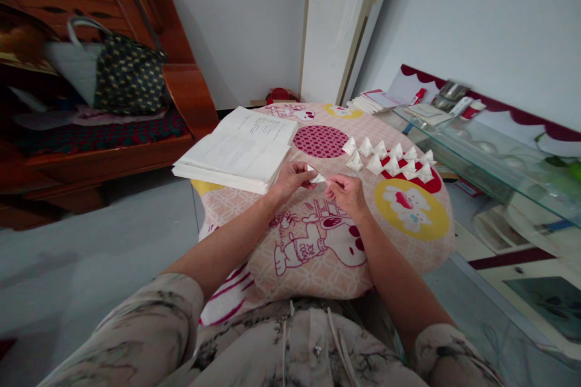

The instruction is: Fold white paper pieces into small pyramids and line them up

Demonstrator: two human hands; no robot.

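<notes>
Between my hands, above the cloth-covered table, is a small folded piece of white paper [316, 176]. My left hand [294, 180] pinches its left side between thumb and fingers. The fingertips of my right hand [347, 192] close on its right end. To the right, several small white folded-paper pyramids [392, 167] stand in two rows on the patterned tablecloth [254, 254]. Beyond my left hand lies an open stack of printed paper sheets [231, 154], its pages spread at the table's left edge.
A glass-topped cabinet [499, 163] stands along the right, holding metal containers [451, 95] and papers. More paper stacks [374, 100] lie at the table's far right. At left is a wooden bench [181, 91] with bags [129, 72]. A tall white appliance [333, 30] stands in the corner.
</notes>
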